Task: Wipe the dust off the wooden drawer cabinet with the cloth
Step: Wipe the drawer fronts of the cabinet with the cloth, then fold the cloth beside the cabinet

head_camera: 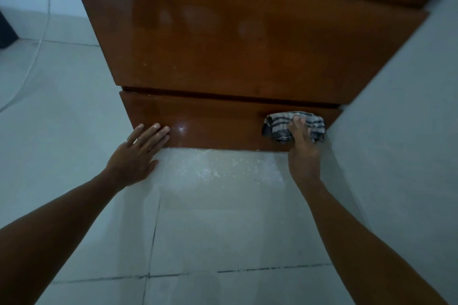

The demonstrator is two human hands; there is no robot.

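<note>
Two hands meet the dusty cabinet (223,57) above pale floor tiles (223,230).

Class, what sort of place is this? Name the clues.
Probably a room in a home: a wooden drawer cabinet stands on a pale tiled floor against a plain wall.

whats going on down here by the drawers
A person is wiping a wooden drawer cabinet. The right hand presses a striped cloth against the right end of the bottom drawer front, near the wall. The left hand rests flat and open at its left end. Whitish dust lies on the floor tiles just below.
</note>
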